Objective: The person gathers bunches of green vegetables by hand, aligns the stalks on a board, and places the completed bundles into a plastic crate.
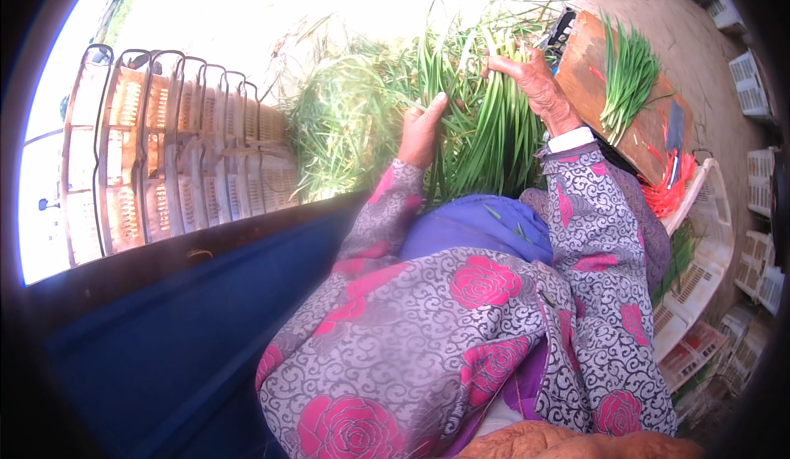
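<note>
Over my lap, my right hand (539,88) grips a bunch of Chinese chives (508,117). Its pale stem ends point up and the long green leaves hang toward my knees. Just to the left and slightly lower is my left hand (421,132), its thumb pointing up and its fingers curled around a few chive leaves (429,60). Part of its grip is hidden behind the thumb. Loose chives and pale trimmings make a heap (346,105) in front of and left of my hands. A blue-purple cloth (473,224) covers my lap, with leaf bits on it.
Stacked plastic crates (189,154) stand left, beside a dark blue panel (189,311). At right, a wooden board (588,68) bears a chive bundle (629,72), a knife (675,125) and red ties (668,183). A white basket (712,228) and several crates (749,84) lie beyond.
</note>
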`<state>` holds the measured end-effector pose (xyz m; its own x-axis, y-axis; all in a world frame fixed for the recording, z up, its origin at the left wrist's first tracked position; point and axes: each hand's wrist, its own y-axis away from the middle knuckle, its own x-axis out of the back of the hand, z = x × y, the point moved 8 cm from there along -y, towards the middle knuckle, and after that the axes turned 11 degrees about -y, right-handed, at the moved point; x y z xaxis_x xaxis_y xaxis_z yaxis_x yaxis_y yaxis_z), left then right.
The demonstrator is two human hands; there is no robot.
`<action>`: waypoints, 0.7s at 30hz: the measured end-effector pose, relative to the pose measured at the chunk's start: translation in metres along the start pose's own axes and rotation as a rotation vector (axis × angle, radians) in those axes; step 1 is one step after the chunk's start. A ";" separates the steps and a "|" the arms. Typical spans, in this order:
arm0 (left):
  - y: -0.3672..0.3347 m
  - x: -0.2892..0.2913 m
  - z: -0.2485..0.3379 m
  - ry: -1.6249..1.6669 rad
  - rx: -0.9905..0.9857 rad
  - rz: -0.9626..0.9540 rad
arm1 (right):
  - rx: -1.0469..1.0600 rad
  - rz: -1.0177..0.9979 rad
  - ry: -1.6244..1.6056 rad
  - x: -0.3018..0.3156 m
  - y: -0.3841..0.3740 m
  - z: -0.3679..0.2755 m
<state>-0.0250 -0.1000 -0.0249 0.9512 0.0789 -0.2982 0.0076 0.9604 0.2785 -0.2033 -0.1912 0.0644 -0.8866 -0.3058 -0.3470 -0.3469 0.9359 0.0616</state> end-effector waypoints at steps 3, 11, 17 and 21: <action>-0.001 0.006 -0.006 -0.090 0.021 -0.008 | 0.034 0.089 -0.105 0.018 0.000 -0.020; 0.006 -0.024 -0.006 -0.040 0.024 -0.118 | 0.008 0.092 -0.014 -0.006 -0.009 0.012; -0.015 -0.022 0.012 -0.007 -0.021 0.016 | 0.152 0.219 0.064 0.000 -0.007 0.004; -0.016 0.010 0.001 0.008 -0.047 0.120 | 0.433 0.671 0.275 0.113 -0.012 -0.012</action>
<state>-0.0153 -0.1145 -0.0315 0.9419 0.1959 -0.2731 -0.1204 0.9553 0.2700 -0.3031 -0.2394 0.0357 -0.9253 0.3593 -0.1216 0.3777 0.9018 -0.2099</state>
